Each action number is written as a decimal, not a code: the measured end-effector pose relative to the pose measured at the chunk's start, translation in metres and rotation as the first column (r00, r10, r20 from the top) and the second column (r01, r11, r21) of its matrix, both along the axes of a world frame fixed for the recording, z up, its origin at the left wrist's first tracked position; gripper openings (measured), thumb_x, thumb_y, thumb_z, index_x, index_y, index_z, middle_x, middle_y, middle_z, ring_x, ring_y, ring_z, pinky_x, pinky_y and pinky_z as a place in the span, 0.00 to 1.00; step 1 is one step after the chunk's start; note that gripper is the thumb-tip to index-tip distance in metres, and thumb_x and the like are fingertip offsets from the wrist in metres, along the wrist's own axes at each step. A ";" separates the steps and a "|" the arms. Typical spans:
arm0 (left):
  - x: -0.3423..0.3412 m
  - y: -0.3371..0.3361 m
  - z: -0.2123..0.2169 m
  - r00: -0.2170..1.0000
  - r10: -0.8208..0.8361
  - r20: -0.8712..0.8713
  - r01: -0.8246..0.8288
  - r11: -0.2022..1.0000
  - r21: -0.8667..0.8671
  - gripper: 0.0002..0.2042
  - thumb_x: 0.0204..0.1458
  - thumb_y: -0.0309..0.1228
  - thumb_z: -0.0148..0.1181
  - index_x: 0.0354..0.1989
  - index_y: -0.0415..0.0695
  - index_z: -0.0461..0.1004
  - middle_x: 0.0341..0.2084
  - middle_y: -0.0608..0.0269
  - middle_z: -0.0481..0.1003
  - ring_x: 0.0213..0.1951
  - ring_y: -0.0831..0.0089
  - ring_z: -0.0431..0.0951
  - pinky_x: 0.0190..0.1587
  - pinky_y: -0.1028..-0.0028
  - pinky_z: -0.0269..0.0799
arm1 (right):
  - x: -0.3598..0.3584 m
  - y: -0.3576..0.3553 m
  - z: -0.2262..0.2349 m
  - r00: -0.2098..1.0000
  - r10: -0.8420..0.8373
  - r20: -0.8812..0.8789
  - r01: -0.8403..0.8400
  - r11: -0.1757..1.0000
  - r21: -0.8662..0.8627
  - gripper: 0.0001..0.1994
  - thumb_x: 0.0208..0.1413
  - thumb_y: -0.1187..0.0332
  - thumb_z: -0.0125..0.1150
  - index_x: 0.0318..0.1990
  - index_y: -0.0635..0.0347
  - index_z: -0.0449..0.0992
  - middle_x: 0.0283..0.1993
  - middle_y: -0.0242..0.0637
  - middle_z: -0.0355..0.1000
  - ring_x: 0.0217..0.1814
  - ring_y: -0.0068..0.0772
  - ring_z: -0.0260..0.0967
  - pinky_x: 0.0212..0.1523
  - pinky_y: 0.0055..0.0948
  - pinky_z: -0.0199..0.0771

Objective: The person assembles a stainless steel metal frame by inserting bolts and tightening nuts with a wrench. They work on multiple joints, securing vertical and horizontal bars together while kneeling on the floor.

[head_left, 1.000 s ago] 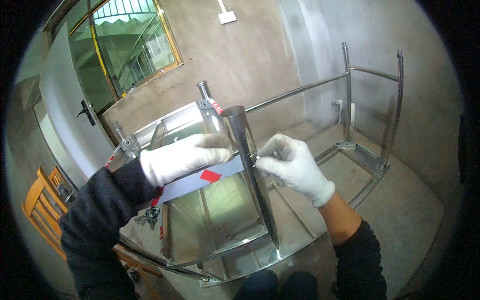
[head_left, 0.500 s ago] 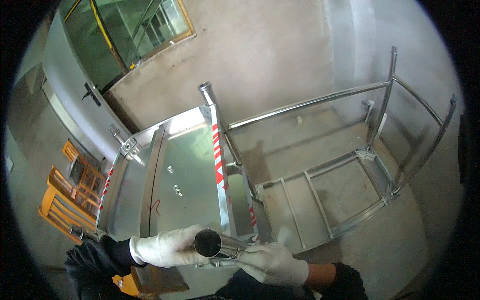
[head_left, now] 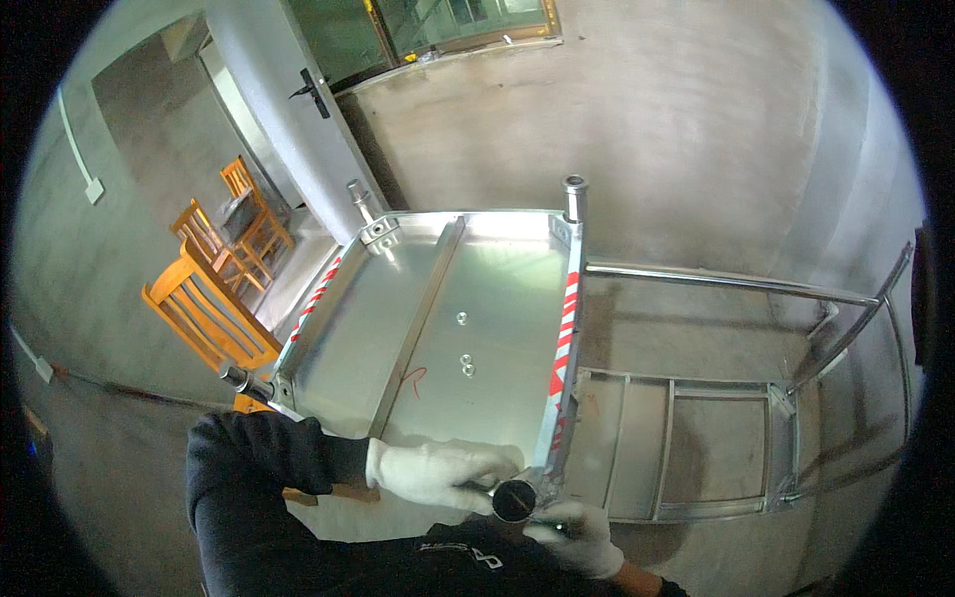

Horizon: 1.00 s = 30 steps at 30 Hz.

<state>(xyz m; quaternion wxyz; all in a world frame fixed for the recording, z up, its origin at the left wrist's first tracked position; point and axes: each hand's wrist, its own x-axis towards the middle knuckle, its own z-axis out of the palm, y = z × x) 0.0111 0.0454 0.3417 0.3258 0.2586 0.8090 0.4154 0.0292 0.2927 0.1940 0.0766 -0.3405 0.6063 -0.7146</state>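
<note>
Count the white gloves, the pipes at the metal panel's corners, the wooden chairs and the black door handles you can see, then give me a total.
White gloves: 2
Corner pipes: 4
Wooden chairs: 3
Black door handle: 1
Total: 10

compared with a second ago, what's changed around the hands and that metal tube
The view now looks down into the metal tube's open end. The left hand has moved from over the metal frame's edge to the tube's left side. The right hand stays at its right; the wooden chair remains leftward.
</note>
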 end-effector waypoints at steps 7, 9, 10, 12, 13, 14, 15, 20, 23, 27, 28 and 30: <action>-0.003 -0.010 -0.012 0.999 -0.028 0.019 0.029 1.000 -0.013 0.28 0.54 0.35 0.61 0.59 0.35 0.58 0.44 0.49 0.71 0.47 0.60 0.74 0.48 0.63 0.70 | 0.009 0.015 -0.017 0.939 -0.103 0.327 0.005 0.958 0.287 0.11 0.51 0.71 0.69 0.39 0.66 0.75 0.32 0.36 0.75 0.30 0.28 0.74 0.30 0.30 0.76; 0.000 -0.009 -0.023 0.990 0.001 -0.143 -0.004 1.000 -0.022 0.25 0.53 0.36 0.61 0.55 0.37 0.62 0.44 0.45 0.71 0.49 0.55 0.73 0.49 0.61 0.70 | 0.017 0.018 -0.036 0.951 -0.308 0.010 0.292 0.912 0.289 0.14 0.49 0.69 0.71 0.39 0.67 0.75 0.32 0.36 0.76 0.30 0.28 0.74 0.31 0.31 0.77; 0.001 -0.011 -0.034 0.978 0.008 -0.207 -0.014 1.000 -0.027 0.24 0.52 0.36 0.62 0.54 0.38 0.63 0.44 0.45 0.71 0.49 0.52 0.73 0.49 0.60 0.70 | 0.024 0.006 -0.028 0.923 -0.352 0.159 0.313 0.923 0.223 0.14 0.48 0.70 0.71 0.39 0.66 0.75 0.33 0.36 0.76 0.32 0.28 0.75 0.33 0.31 0.77; -0.001 -0.008 -0.030 0.969 0.039 -0.245 -0.023 0.997 0.070 0.21 0.51 0.37 0.63 0.49 0.39 0.66 0.42 0.44 0.71 0.45 0.47 0.74 0.47 0.57 0.70 | 0.031 -0.002 0.001 0.768 -0.404 0.497 0.334 0.915 0.227 0.13 0.46 0.72 0.71 0.37 0.66 0.75 0.32 0.36 0.76 0.34 0.27 0.75 0.37 0.30 0.77; -0.003 -0.010 -0.043 0.960 0.010 -0.278 0.008 0.998 0.065 0.21 0.53 0.40 0.60 0.50 0.40 0.65 0.41 0.44 0.71 0.43 0.45 0.74 0.46 0.54 0.70 | 0.037 -0.006 0.002 0.724 -0.457 0.516 0.388 0.889 0.242 0.13 0.46 0.73 0.71 0.37 0.66 0.75 0.32 0.36 0.76 0.35 0.26 0.75 0.38 0.30 0.77; -0.006 -0.006 -0.028 0.992 -0.033 -0.120 0.029 0.999 -0.037 0.21 0.54 0.41 0.59 0.51 0.41 0.65 0.42 0.43 0.71 0.44 0.44 0.74 0.47 0.55 0.70 | 0.045 -0.008 0.003 0.657 -0.512 0.553 0.440 0.857 0.270 0.13 0.46 0.73 0.71 0.38 0.66 0.75 0.31 0.36 0.76 0.35 0.26 0.75 0.39 0.29 0.77; -0.014 -0.003 -0.012 0.997 -0.071 0.037 0.076 0.988 -0.132 0.22 0.56 0.43 0.57 0.51 0.41 0.64 0.42 0.42 0.71 0.45 0.44 0.74 0.48 0.55 0.70 | 0.048 -0.013 -0.003 0.667 -0.594 0.450 0.505 0.805 0.312 0.13 0.47 0.74 0.70 0.39 0.66 0.74 0.32 0.35 0.76 0.35 0.26 0.75 0.39 0.30 0.77; -0.013 -0.013 -0.009 0.990 -0.062 0.126 0.071 0.995 -0.069 0.22 0.57 0.41 0.54 0.53 0.39 0.62 0.43 0.39 0.72 0.48 0.46 0.73 0.51 0.57 0.69 | 0.052 -0.036 0.043 0.618 -0.727 0.300 0.564 0.675 0.475 0.12 0.45 0.76 0.72 0.36 0.64 0.74 0.30 0.31 0.76 0.31 0.20 0.72 0.33 0.24 0.73; -0.019 -0.015 -0.019 0.986 -0.102 0.133 0.099 0.995 0.027 0.22 0.57 0.40 0.54 0.54 0.38 0.61 0.43 0.40 0.72 0.47 0.46 0.74 0.51 0.58 0.68 | 0.059 -0.042 0.042 0.543 -0.719 0.434 0.664 0.684 0.302 0.12 0.45 0.77 0.72 0.36 0.62 0.75 0.34 0.31 0.77 0.34 0.17 0.71 0.37 0.21 0.73; -0.019 -0.017 -0.019 0.982 -0.099 0.161 0.098 0.995 0.014 0.23 0.55 0.39 0.55 0.53 0.37 0.62 0.42 0.41 0.72 0.47 0.48 0.74 0.51 0.60 0.68 | 0.065 -0.028 0.045 0.535 -0.772 0.343 0.607 0.634 0.480 0.20 0.37 0.81 0.72 0.43 0.68 0.77 0.37 0.39 0.78 0.37 0.23 0.75 0.35 0.23 0.75; -0.018 -0.017 -0.020 0.984 -0.085 0.159 0.082 0.996 0.022 0.23 0.55 0.38 0.56 0.53 0.37 0.62 0.41 0.42 0.72 0.46 0.49 0.74 0.51 0.60 0.68 | 0.065 -0.026 0.048 0.535 -0.777 0.333 0.574 0.623 0.532 0.20 0.38 0.81 0.72 0.43 0.67 0.77 0.37 0.39 0.79 0.37 0.23 0.75 0.36 0.23 0.75; -0.018 -0.018 -0.022 0.980 -0.070 0.185 0.065 0.997 0.034 0.22 0.54 0.38 0.56 0.53 0.37 0.63 0.41 0.43 0.72 0.46 0.51 0.74 0.51 0.62 0.68 | 0.063 -0.028 0.049 0.613 -0.766 0.194 0.613 0.616 0.495 0.18 0.40 0.81 0.72 0.43 0.67 0.78 0.38 0.38 0.79 0.37 0.22 0.75 0.37 0.22 0.75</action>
